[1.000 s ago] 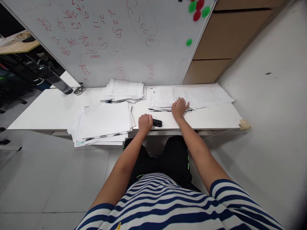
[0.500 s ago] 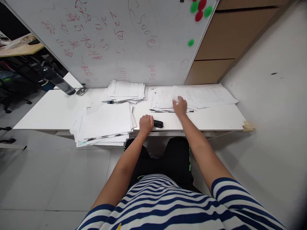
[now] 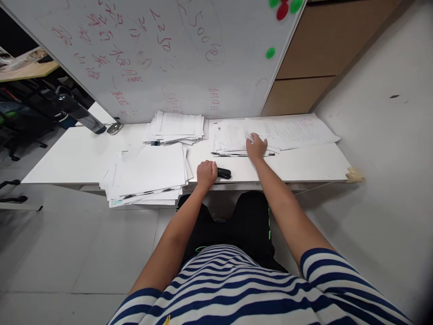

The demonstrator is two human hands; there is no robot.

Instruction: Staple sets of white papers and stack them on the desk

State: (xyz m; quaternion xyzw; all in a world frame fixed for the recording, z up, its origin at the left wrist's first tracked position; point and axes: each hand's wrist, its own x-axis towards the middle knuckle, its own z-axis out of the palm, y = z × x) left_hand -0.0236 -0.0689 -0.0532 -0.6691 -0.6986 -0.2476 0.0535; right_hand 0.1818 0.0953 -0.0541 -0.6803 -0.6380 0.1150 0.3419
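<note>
On the white table's front edge, my left hand (image 3: 207,174) is closed round a black stapler (image 3: 223,173), whose rounded end sticks out to the right of the fist. My right hand (image 3: 257,146) rests on the right-hand stack of papers (image 3: 230,135), fingers bent and apart, touching the top sheet. Left of my left hand lies a large, untidy stack of papers (image 3: 152,169) that overhangs the front edge. Behind it sits another stack of printed sheets (image 3: 179,126).
The white table (image 3: 67,158) runs along a whiteboard (image 3: 135,58) with red writing and round magnets. A bottle (image 3: 79,113) and a small silvery round object (image 3: 115,128) are at the left. A long written sheet (image 3: 304,131) reaches toward the wall (image 3: 382,149) at the right.
My right hand has shifted slightly right on the papers. My left hand keeps its grip on the stapler. The view has tilted a little downward.
</note>
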